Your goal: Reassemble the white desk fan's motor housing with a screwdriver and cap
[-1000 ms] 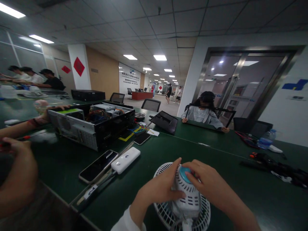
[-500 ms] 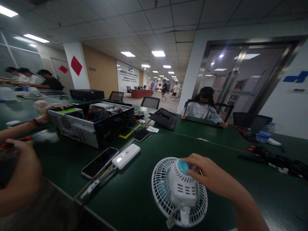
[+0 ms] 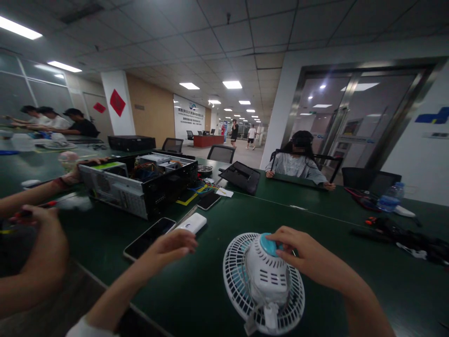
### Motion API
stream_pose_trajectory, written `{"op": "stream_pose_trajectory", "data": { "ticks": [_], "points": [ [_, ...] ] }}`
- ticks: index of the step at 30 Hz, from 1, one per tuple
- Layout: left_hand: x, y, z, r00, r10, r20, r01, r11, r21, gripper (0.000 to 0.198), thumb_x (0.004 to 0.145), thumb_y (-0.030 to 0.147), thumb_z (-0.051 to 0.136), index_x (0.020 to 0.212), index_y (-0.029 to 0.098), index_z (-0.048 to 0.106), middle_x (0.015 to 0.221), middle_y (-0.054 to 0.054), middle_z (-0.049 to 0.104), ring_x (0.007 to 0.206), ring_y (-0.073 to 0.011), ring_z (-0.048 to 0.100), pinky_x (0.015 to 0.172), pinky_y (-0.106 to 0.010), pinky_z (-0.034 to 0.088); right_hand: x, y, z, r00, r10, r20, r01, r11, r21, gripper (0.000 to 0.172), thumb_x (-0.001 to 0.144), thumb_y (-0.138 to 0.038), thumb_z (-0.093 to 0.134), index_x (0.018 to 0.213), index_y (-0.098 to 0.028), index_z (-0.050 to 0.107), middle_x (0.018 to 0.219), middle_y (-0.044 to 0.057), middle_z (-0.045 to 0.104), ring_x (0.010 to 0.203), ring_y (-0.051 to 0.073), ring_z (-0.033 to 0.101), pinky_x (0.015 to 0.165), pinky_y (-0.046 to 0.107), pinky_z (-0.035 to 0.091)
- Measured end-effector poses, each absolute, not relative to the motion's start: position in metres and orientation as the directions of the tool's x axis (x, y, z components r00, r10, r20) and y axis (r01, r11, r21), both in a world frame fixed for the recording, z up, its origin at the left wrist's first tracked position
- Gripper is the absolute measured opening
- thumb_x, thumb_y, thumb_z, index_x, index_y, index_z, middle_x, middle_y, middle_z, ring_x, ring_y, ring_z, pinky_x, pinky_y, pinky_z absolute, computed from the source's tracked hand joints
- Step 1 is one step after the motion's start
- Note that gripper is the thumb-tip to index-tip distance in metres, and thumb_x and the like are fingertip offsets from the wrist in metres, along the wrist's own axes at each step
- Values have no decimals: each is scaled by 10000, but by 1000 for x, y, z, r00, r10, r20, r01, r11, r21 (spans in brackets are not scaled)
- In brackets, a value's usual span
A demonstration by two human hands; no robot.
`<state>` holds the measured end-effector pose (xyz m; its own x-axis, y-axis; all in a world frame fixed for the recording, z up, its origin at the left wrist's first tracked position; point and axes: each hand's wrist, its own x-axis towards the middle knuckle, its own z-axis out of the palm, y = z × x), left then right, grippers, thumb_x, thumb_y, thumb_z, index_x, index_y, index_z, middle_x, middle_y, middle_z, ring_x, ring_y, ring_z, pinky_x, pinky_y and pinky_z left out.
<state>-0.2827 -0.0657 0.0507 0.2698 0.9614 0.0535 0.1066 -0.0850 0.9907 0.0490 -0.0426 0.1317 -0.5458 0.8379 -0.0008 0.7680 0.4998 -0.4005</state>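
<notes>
A small white desk fan (image 3: 263,285) lies on its back on the dark green table (image 3: 196,299), with its round wire grille facing down. My right hand (image 3: 301,248) rests over the top of the motor housing, fingers on the blue cap (image 3: 269,244). My left hand (image 3: 168,248) hangs to the left of the fan, touching nothing that I can see. Its fingers point at a white power bank (image 3: 191,223), which it partly hides. Below it lies a black smartphone (image 3: 147,239).
An open computer case (image 3: 140,185) with exposed wiring stands ahead left. A co-worker's hands (image 3: 38,229) at the left hold a red-handled screwdriver (image 3: 45,204). Across the table, a person holds a black frame (image 3: 301,168). A bundle of black cables (image 3: 403,238) and a water bottle (image 3: 389,199) lie at right.
My left hand has come back into view beside the fan, over the phone and power bank. It was on the fan a second ago. My right hand stays on the blue cap.
</notes>
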Motion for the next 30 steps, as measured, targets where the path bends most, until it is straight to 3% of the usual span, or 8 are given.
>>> {"op": "stream_pose_trajectory", "data": {
  "ticks": [4, 7, 9, 14, 18, 22, 25, 30],
  "points": [
    [-214, -18, 34, 586, 806, 90, 269, -298, 916, 596, 713, 367, 679, 1237, 203, 446, 1310, -95, 481, 1216, -250, 433, 1046, -444, 299, 49, -41, 130, -529, 849, -4, 772, 480, -417, 313, 845, -230, 459, 1125, -206, 596, 1003, 57, 569, 844, 158, 547, 779, 297, 427],
    [-171, 8, 29, 686, 716, 127, 244, -391, 887, 968, 589, 376, 771, 1373, 149, 250, 1414, -167, 327, 1283, -296, 339, 1079, -457, 243, 51, -39, 128, -524, 852, 13, 767, 478, -428, 308, 844, -245, 466, 1122, -214, 595, 1001, 51, 574, 834, 154, 551, 764, 290, 432],
    [-151, 21, 28, 720, 677, 151, 216, -426, 878, 1092, 512, 380, 809, 1390, 140, 206, 1432, -189, 277, 1301, -330, 296, 1082, -478, 224, 52, -37, 126, -518, 855, 26, 768, 478, -426, 300, 843, -249, 473, 1116, -213, 594, 998, 51, 577, 831, 153, 549, 760, 290, 430],
    [-131, 35, 21, 773, 585, 247, -28, -358, 933, 937, 489, 375, 820, 1296, 195, 380, 1300, -123, 457, 1210, -321, 420, 1029, -482, 311, 54, -34, 125, -508, 861, 39, 775, 476, -415, 249, 837, -218, 494, 1063, -203, 598, 973, 40, 582, 820, 145, 539, 752, 286, 414],
    [-131, 33, 7, 760, 572, 307, -214, -225, 951, 828, 525, 370, 809, 1240, 197, 429, 1233, -91, 501, 1179, -294, 452, 999, -463, 353, 47, -34, 126, -503, 864, 38, 788, 476, -389, 175, 816, -196, 535, 975, -190, 608, 909, 23, 586, 771, 139, 527, 722, 288, 388],
    [-132, 27, 1, 747, 588, 310, -249, -184, 951, 838, 521, 339, 818, 1242, 199, 413, 1230, -89, 510, 1168, -288, 465, 991, -465, 357, 36, -31, 123, -484, 871, 77, 802, 478, -360, 82, 808, -220, 554, 849, -179, 612, 805, 13, 578, 715, 138, 510, 643, 272, 365],
    [-131, 25, 1, 745, 594, 303, -252, -170, 953, 818, 530, 338, 815, 1233, 200, 420, 1212, -90, 526, 1150, -289, 482, 981, -469, 363, 37, -28, 121, -487, 866, 115, 785, 491, -377, 105, 827, -226, 527, 800, -167, 610, 756, 11, 564, 688, 132, 502, 618, 260, 367],
    [-131, 25, 1, 740, 587, 328, -274, -183, 944, 819, 545, 312, 811, 1249, 209, 407, 1256, -95, 495, 1188, -294, 454, 1022, -476, 308, 53, -26, 122, -598, 799, 64, 673, 543, -502, 202, 851, -221, 490, 999, -218, 628, 922, 24, 567, 814, 133, 534, 733, 260, 416]
  ]
}}
